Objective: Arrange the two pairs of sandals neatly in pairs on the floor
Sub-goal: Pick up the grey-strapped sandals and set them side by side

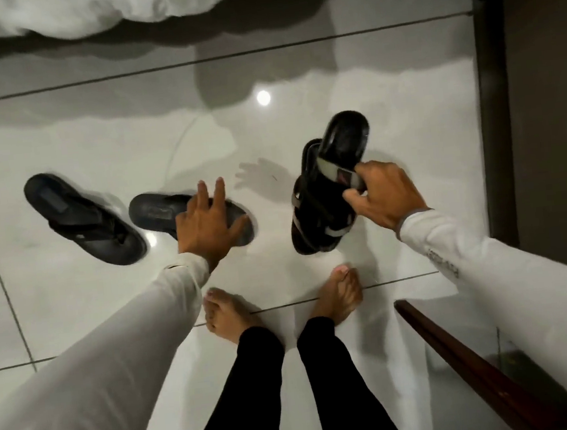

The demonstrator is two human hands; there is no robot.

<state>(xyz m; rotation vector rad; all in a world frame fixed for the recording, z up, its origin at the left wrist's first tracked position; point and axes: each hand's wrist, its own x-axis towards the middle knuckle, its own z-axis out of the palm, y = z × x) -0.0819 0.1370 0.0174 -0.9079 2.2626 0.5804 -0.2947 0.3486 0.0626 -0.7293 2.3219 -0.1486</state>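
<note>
The right hand [383,197], at about 3 o'clock from centre, pinches the strap of a black slide sandal [344,142], its fingers curled closed round it, holding it tilted over its mate [314,218] on the tiled floor [75,306]. The left hand [206,223] lies on a dark flip-flop [156,212] with fingers spread, gripping nothing that I can tell. The second flip-flop [83,218] sits at 9 o'clock, angled away. Best to lower the slide just beside its mate, toes level, then swing the flip-flops parallel.
</note>
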